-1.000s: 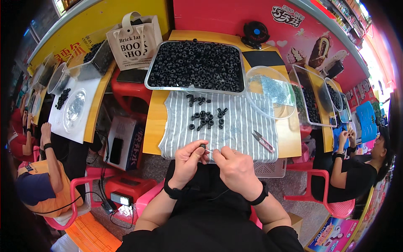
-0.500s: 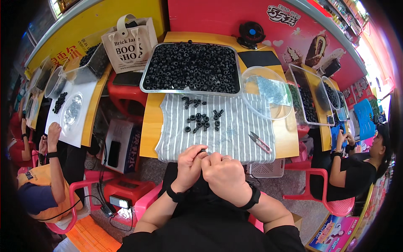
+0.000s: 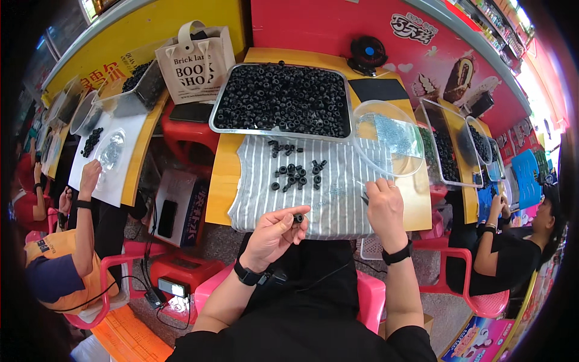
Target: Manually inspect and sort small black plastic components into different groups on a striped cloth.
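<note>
Just over the near edge of the striped grey cloth (image 3: 259,208), my left hand (image 3: 274,234) pinches a small black ring-shaped part (image 3: 298,218) between thumb and fingers, its hole showing. At the cloth's right side my right hand (image 3: 386,211) has its fingers closed around the thread snips (image 3: 364,200); only their dark tips show, the handles being hidden under the hand. On the cloth lie several small black parts (image 3: 295,175) in loose clusters. Behind them a metal tray (image 3: 277,134) is heaped with black parts. A round clear plastic lid or dish (image 3: 391,171) holds fine bluish pieces.
A canvas bag (image 3: 199,66) stands behind the tray's left side, and a small black fan (image 3: 367,54) behind its right. Co-workers sit at tables on the left (image 3: 60,259) and right (image 3: 512,250). A clear bin of black parts (image 3: 446,158) stands on the right table.
My hands have separated. My right hand has moved right and forward onto the thread snips; my left stays near the cloth's edge, turned to show the black part.
</note>
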`<state>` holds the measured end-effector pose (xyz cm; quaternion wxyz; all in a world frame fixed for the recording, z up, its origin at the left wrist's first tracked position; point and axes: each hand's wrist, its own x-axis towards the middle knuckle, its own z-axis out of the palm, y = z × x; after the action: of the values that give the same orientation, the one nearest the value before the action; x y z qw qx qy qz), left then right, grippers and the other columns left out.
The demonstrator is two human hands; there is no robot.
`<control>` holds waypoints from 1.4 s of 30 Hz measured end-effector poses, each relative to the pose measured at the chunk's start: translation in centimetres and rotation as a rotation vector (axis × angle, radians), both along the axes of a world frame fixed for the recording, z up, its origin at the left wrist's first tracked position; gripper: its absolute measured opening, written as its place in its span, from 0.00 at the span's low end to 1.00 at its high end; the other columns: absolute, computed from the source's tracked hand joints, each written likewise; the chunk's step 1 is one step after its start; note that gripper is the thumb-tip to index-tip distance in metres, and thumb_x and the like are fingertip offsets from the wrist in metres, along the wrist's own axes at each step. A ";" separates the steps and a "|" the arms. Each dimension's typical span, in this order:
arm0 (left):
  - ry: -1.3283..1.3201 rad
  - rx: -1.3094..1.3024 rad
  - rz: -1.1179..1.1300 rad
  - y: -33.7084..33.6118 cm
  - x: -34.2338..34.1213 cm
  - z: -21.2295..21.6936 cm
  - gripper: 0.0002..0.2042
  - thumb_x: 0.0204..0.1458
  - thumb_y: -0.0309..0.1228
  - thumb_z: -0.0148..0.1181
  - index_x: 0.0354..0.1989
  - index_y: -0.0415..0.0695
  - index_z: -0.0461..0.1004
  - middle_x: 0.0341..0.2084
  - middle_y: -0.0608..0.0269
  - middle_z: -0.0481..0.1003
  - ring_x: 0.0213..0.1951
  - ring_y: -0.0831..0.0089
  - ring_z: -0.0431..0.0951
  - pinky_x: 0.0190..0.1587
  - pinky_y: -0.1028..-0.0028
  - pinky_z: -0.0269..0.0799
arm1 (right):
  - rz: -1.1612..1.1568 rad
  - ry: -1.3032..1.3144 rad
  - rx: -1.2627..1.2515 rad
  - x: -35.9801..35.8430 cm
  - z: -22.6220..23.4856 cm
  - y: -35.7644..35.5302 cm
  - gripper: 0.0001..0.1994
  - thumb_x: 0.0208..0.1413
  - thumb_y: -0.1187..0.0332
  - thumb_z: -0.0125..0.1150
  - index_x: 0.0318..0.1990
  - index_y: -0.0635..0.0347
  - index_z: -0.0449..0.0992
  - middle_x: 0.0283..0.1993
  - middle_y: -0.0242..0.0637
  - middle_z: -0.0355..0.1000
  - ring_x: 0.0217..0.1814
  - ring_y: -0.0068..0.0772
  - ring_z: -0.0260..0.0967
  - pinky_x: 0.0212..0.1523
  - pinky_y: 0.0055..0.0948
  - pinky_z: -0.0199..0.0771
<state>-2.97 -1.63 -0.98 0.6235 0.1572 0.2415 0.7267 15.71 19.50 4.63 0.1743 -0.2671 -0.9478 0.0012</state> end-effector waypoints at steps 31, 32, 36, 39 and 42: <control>1.538 0.217 0.588 3.0 2.4 4.6 0.22 0.52 0.34 0.67 0.53 0.35 0.74 0.53 0.49 0.72 0.51 0.50 0.73 0.56 0.57 0.67 | 0.476 0.189 -0.421 -5.7 -3.8 -7.1 0.10 0.43 0.68 0.67 0.33 0.60 0.76 0.35 0.42 0.74 0.38 0.49 0.73 0.34 0.40 0.73; 1.556 0.213 0.577 3.4 3.0 4.3 0.18 0.52 0.35 0.66 0.49 0.39 0.76 0.51 0.51 0.73 0.50 0.52 0.73 0.57 0.56 0.64 | 0.470 0.220 -0.457 -5.7 -3.8 -7.1 0.10 0.43 0.68 0.67 0.33 0.60 0.76 0.35 0.42 0.74 0.38 0.49 0.73 0.34 0.40 0.74; 1.491 0.272 0.581 4.5 3.2 2.0 0.12 0.53 0.34 0.65 0.43 0.42 0.78 0.49 0.52 0.75 0.49 0.53 0.73 0.56 0.57 0.64 | 0.438 0.345 -0.592 -6.2 -3.2 -7.3 0.10 0.42 0.68 0.67 0.34 0.59 0.77 0.34 0.43 0.75 0.38 0.48 0.75 0.34 0.39 0.74; 1.436 0.249 0.584 4.4 3.2 1.5 0.08 0.53 0.32 0.64 0.38 0.44 0.79 0.46 0.53 0.75 0.49 0.53 0.72 0.55 0.57 0.63 | 0.408 0.438 -0.703 -7.0 -2.1 -8.3 0.10 0.42 0.67 0.67 0.34 0.59 0.77 0.34 0.43 0.76 0.37 0.48 0.76 0.34 0.38 0.75; 1.412 0.245 0.580 4.4 3.1 1.3 0.06 0.53 0.31 0.63 0.37 0.44 0.79 0.47 0.53 0.75 0.49 0.54 0.73 0.55 0.57 0.63 | 0.392 0.465 -0.742 -6.7 -2.3 -7.8 0.11 0.43 0.67 0.67 0.34 0.58 0.77 0.34 0.43 0.76 0.38 0.48 0.76 0.34 0.38 0.75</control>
<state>0.09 2.74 0.34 0.0845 0.5818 0.5313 0.6100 9.03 11.74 2.36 0.2710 -0.1203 -0.8517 0.4321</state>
